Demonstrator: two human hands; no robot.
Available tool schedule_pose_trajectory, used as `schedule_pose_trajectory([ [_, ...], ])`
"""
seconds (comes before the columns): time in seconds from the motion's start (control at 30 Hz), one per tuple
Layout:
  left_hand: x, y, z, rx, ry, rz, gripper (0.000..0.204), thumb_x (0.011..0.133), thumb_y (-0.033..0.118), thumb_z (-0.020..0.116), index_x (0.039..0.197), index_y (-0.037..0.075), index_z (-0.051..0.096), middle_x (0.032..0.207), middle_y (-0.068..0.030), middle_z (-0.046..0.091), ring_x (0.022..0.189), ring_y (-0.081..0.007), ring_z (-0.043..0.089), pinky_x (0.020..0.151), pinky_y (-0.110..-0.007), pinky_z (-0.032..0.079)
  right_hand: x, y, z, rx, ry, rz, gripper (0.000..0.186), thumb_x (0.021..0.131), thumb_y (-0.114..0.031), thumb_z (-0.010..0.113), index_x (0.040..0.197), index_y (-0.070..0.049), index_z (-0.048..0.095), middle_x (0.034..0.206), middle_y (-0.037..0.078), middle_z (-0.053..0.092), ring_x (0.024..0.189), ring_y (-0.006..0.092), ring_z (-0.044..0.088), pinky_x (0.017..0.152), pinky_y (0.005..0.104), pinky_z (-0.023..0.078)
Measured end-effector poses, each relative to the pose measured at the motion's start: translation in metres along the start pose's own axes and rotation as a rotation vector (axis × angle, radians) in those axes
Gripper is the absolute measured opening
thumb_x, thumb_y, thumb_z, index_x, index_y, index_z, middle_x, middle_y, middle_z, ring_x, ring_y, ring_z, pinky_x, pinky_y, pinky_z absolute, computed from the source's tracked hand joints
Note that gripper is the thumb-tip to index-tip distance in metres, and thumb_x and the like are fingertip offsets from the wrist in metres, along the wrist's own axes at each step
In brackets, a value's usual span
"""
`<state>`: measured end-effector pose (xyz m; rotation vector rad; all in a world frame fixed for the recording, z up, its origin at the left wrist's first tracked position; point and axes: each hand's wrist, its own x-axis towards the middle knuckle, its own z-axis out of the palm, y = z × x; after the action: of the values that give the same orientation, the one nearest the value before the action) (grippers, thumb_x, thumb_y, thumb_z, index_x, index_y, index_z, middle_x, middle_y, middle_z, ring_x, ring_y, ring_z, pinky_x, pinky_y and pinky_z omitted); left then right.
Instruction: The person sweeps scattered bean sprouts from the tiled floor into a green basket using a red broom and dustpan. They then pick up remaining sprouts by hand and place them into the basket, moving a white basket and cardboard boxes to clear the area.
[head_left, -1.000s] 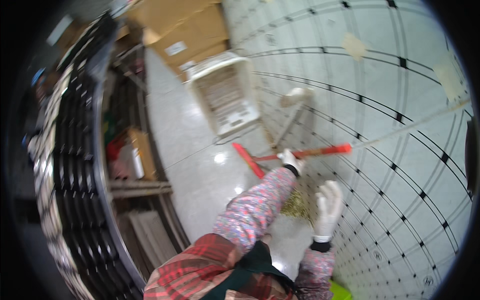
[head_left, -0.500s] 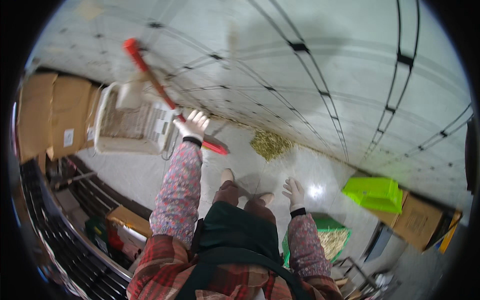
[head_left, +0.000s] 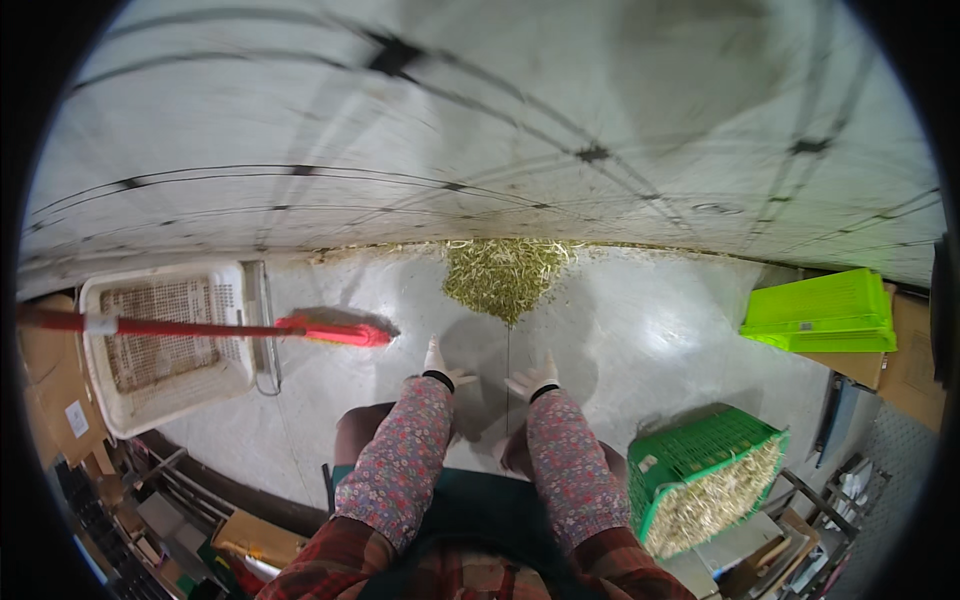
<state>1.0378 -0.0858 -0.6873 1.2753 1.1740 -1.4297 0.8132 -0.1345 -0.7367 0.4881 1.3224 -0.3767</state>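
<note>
My left hand, in a white glove, reaches down over the floor with its fingers apart and holds nothing. Level with it, my right hand is gloved too, empty, its fingers spread. Both are on the near side of a heap of chopped green plant bits, which lies against the foot of the wall; neither hand touches it. Left of my left hand is a broom with a red head on the floor. Its red handle stretches leftward across a white plastic basket.
A green crate full of pale chopped straw-like bits sits tilted at the right. Beyond it, a lime-green plastic container rests by cardboard boxes. More cardboard is at far left, with a cluttered shelf below. The wall closes the front.
My left hand has come away from the broom, moving right and down. Both hands are now lower and closer together, facing the heap. My view has turned and dropped toward the floor.
</note>
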Motion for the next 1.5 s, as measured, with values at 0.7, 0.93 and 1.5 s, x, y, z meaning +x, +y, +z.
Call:
schedule_pose_trajectory([
  [0.7, 0.109, 0.063, 0.173, 0.269, 0.382, 0.690, 0.069, 0.082, 0.037, 0.064, 0.140, 0.026, 0.030, 0.144, -0.0085, 0.028, 0.120, -0.0340, 0.040, 0.091, -0.054, 0.039, 0.166, -0.153, 0.090, -0.784, 0.577, -1.274, 0.061, 0.084, -0.034, 0.061, 0.135, -0.010, 0.037, 0.117, 0.020, 0.046, 0.103, 0.0340, 0.050, 0.088, 0.0416, 0.043],
  [0.93, 0.227, 0.063, 0.185, 0.934, 0.780, 1.224, 0.060, 0.077, 0.050, 0.059, 0.127, 0.019, 0.049, 0.129, -0.0222, 0.042, 0.111, -0.0426, 0.043, 0.094, -0.048, 0.037, 0.180, -0.109, 0.179, -1.007, 0.485, -1.297, 0.063, 0.086, -0.046, 0.052, 0.136, -0.013, 0.034, 0.130, 0.028, 0.036, 0.114, 0.0453, 0.041, 0.094, 0.0490, 0.037],
  [1.5, 0.106, -0.090, 0.212, 0.818, -0.564, 1.028, 0.028, 0.095, 0.031, 0.039, 0.108, 0.007, 0.047, 0.112, -0.0130, 0.051, 0.099, -0.0250, 0.052, 0.085, -0.039, 0.046, -0.011, -0.129, 0.097, -0.497, 0.129, -1.155, 0.050, 0.090, -0.038, 0.048, 0.126, -0.003, 0.048, 0.132, 0.019, 0.045, 0.124, 0.0330, 0.039, 0.105, 0.0359, 0.029],
])
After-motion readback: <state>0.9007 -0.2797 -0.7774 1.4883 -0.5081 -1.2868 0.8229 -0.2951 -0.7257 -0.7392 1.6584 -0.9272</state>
